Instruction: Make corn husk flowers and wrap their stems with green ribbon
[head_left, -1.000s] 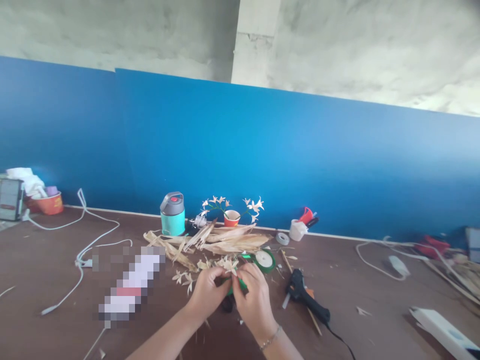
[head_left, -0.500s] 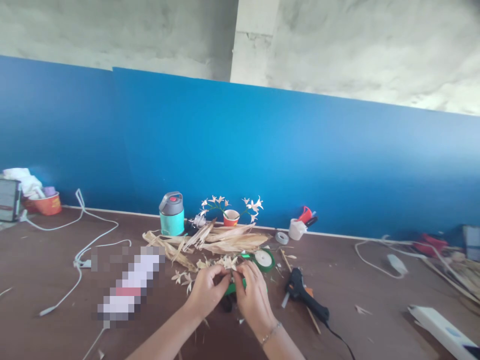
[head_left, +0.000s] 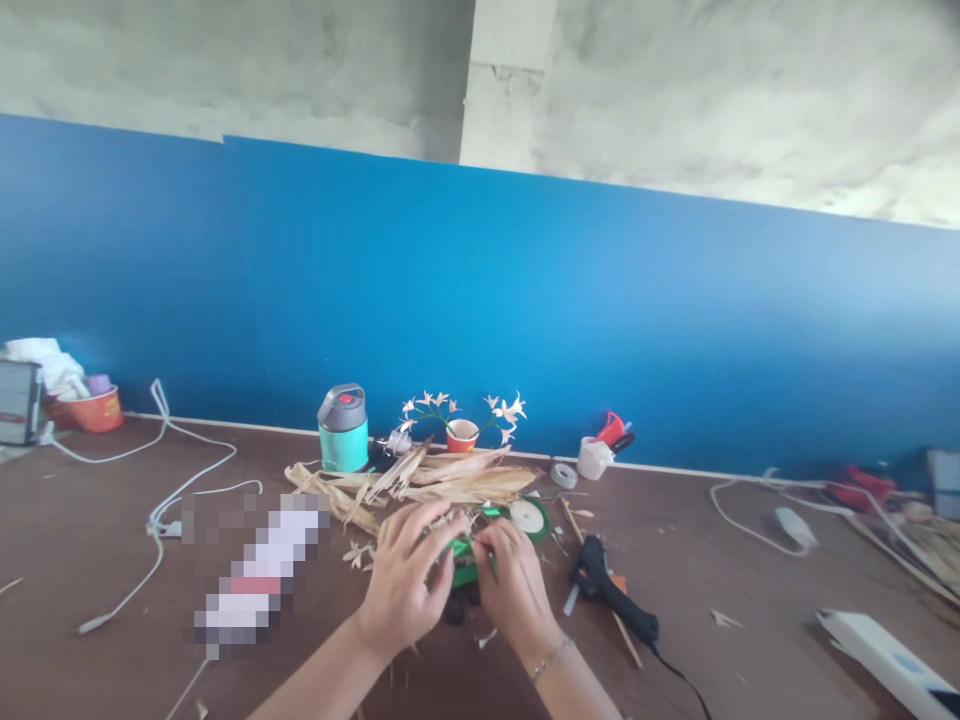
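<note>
My left hand (head_left: 405,572) is raised over the pale husk flowers, its fingers bent but apart; thumb and fingertips do not meet. Something green shows behind its fingers, and part of a pale flower is covered by them. Close beside it, my right hand (head_left: 512,582) has thumb and fingers pinched together; what lies in the pinch is too small to name. Beneath the hands is a green item (head_left: 466,574), mostly hidden. A small husk flower (head_left: 355,553) lies left of my left hand. Just past my right hand is a green-rimmed tape roll (head_left: 529,517).
Dried corn husks (head_left: 465,482) lie beyond the hands. Behind them stand a teal flask (head_left: 345,440) and a red cup (head_left: 462,436) with flower stems. A glue gun (head_left: 611,590) and its cord are at right. White cables (head_left: 161,480) run at left, near a blurred patch.
My left hand has come out of its pinch; its fingers have spread and lifted, covering the flowers. My right hand stays pinched in nearly the same place.
</note>
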